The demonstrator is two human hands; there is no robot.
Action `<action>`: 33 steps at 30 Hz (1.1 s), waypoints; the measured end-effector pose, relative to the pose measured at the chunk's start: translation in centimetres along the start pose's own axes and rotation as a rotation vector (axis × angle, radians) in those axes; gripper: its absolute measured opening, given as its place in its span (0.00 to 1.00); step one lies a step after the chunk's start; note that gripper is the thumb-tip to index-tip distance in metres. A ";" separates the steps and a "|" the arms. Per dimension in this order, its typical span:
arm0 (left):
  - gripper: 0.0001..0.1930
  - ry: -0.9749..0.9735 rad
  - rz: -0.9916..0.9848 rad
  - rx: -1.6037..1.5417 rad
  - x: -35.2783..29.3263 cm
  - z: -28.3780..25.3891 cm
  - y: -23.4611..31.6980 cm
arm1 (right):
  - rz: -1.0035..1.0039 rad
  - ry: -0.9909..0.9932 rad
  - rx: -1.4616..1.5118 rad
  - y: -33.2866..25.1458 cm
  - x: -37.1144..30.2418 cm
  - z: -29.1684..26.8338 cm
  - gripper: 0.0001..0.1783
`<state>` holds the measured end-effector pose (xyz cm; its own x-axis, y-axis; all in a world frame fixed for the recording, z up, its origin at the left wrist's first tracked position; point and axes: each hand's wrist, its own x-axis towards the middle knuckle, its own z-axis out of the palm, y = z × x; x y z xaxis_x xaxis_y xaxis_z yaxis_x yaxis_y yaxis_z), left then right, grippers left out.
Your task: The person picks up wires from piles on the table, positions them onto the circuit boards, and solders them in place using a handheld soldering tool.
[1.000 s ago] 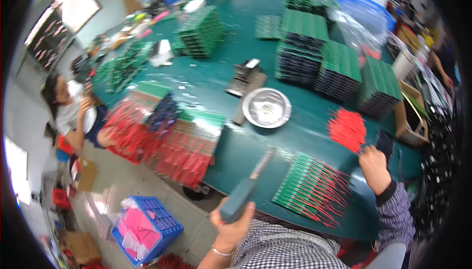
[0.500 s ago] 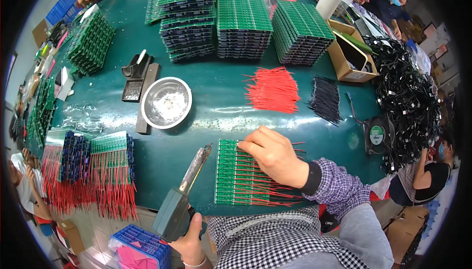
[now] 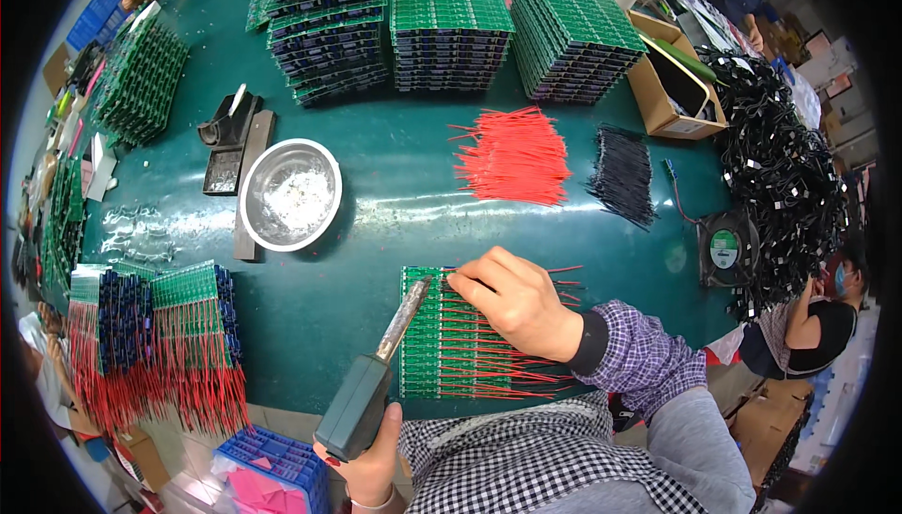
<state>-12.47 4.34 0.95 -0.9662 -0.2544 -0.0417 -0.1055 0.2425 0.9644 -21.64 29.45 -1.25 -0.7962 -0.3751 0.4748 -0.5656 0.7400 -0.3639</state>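
My left hand (image 3: 373,453) is closed round the grip of a green soldering gun (image 3: 362,401). Its metal tip reaches the upper part of a green circuit board panel (image 3: 421,345) on the table. Rows of red wires (image 3: 479,364) stick out from the panel toward the right, with some black ones among them. Over the panel's upper right is my right hand (image 3: 512,303), its thumb and fingertips pinched beside the tip of the soldering gun. A red wire shows at those fingers, its inner end hidden by them.
Beyond the panel lie red wires (image 3: 512,157) and black wires (image 3: 622,176). A metal bowl (image 3: 324,218) and soldering stand (image 3: 225,143) sit left. Board stacks (image 3: 451,7) rise behind; wired panels (image 3: 193,326) hang over the left edge. A fan (image 3: 723,246) and black cables (image 3: 780,166) lie right.
The soldering gun has moved right and its tip now sits over the panel beside my right fingertips. My right hand stays pinched in about the same spot. The whole view has shifted slightly.
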 end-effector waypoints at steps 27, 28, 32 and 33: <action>0.11 -0.087 0.122 0.144 1.1 0.9 0.3 | -0.019 -0.005 -0.049 0.0 0.1 0.2 0.17; 0.13 -0.085 0.096 0.125 1.0 0.9 0.2 | -0.018 -0.004 -0.052 0.0 0.1 0.2 0.16; 0.21 -0.019 0.145 0.176 0.1 0.2 -1.1 | 0.021 -0.023 -0.022 -0.2 0.0 0.1 0.17; 0.21 -0.019 0.145 0.177 -0.1 -0.1 -1.4 | 0.000 -0.013 -0.042 -0.1 0.1 0.1 0.16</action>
<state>-12.24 3.92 -0.39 -0.9784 -0.1873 0.0874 -0.0031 0.4362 0.8999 -21.67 29.27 -1.27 -0.7991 -0.3817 0.4645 -0.5561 0.7629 -0.3298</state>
